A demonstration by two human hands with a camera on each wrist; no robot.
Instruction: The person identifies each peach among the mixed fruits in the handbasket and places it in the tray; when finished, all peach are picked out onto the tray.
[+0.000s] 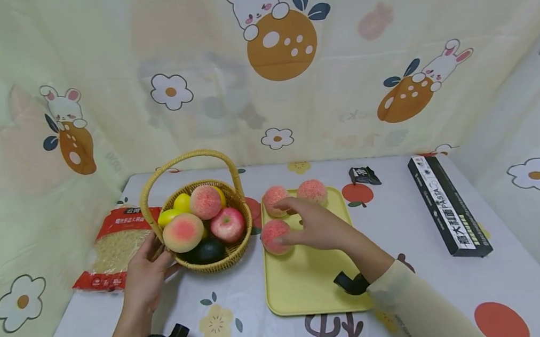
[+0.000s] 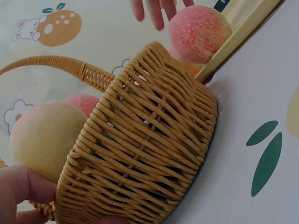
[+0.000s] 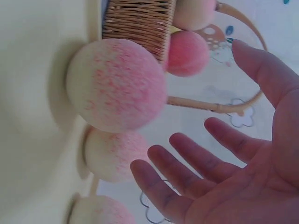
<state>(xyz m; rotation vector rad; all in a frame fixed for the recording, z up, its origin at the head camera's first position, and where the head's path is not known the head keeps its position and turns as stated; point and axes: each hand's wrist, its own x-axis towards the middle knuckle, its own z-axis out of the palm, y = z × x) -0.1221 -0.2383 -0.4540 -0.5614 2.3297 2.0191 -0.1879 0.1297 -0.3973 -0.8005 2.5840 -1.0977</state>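
A woven basket (image 1: 220,261) with an arched handle holds peaches (image 1: 183,233), yellow fruits (image 1: 169,216), a red apple (image 1: 228,225) and a dark avocado-like fruit (image 1: 206,250). My left hand (image 1: 146,273) grips the basket's left rim, thumb and fingers at the edge in the left wrist view. To the right, a yellow tray (image 1: 316,287) carries three pink peaches. My right hand (image 1: 316,226) hovers over them with fingers spread and nothing held. Its nearest peach (image 3: 117,85) appears apart from the palm in the right wrist view.
Left of the basket lies a red-and-clear pasta bag (image 1: 115,249), partly behind it. A black pasta box (image 1: 449,206) lies at the right, and a small black packet (image 1: 364,176) sits behind the tray. Patterned cloth (image 1: 218,130) hangs at the back.
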